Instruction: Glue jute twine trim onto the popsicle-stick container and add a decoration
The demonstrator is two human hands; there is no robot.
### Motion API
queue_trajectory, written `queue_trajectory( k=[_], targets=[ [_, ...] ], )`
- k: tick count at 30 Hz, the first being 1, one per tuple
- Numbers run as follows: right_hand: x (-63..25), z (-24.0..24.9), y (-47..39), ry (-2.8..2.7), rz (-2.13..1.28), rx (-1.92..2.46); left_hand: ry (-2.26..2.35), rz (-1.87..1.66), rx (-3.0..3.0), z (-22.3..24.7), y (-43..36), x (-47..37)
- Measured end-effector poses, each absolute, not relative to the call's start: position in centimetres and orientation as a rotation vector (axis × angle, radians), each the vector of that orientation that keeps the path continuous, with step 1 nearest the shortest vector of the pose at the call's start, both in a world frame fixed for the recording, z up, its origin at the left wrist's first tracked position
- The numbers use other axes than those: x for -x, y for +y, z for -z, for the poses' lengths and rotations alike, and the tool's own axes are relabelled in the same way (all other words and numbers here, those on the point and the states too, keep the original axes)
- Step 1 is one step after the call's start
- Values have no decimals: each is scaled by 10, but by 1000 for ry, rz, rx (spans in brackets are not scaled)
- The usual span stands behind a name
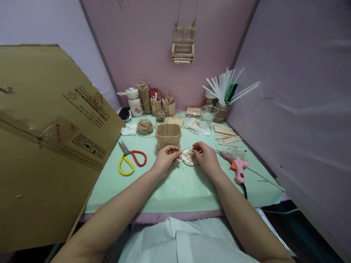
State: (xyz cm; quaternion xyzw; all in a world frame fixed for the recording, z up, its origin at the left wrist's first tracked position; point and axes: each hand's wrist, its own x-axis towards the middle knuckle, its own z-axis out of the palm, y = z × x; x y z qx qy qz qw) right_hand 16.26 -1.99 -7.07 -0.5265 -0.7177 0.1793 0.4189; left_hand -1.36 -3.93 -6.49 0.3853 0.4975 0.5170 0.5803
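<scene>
A small round white dish [185, 162] holding several little wooden pieces [189, 156] lies between my hands. At its left rim, my left hand [166, 159] has its thumb and forefinger pressed together; whatever is in that pinch is too small to name. My right hand [205, 156] reaches over the right side of the dish with its fingers bent together down at the pieces, and their tips are partly hidden. Just behind my left hand stands a basket [168, 135] covered in wooden sticks, with a braided band near its rim.
Scissors [128, 157] with red and yellow handles lie to the left, near a large cardboard box [52, 146]. On the right are a pink glue gun [239, 168] and wooden sticks [226, 134]. Twine [145, 126], a bottle [135, 104] and glue sticks [223, 87] line the back.
</scene>
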Motion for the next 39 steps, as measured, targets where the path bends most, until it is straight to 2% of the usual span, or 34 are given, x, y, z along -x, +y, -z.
queue_trajectory(
  k=[7, 20, 39],
  targets=[
    [-161, 70, -21, -2051, -234, 1330, 1184, -1218, -878, 65, -39, 13],
    [-136, 62, -15, -2245, -164, 1487, 1184, -1215, -893, 67, -38, 14],
    [-132, 72, -9, -2205, -313, 1405, 1175, -1237, -841, 64, -40, 12]
  ],
)
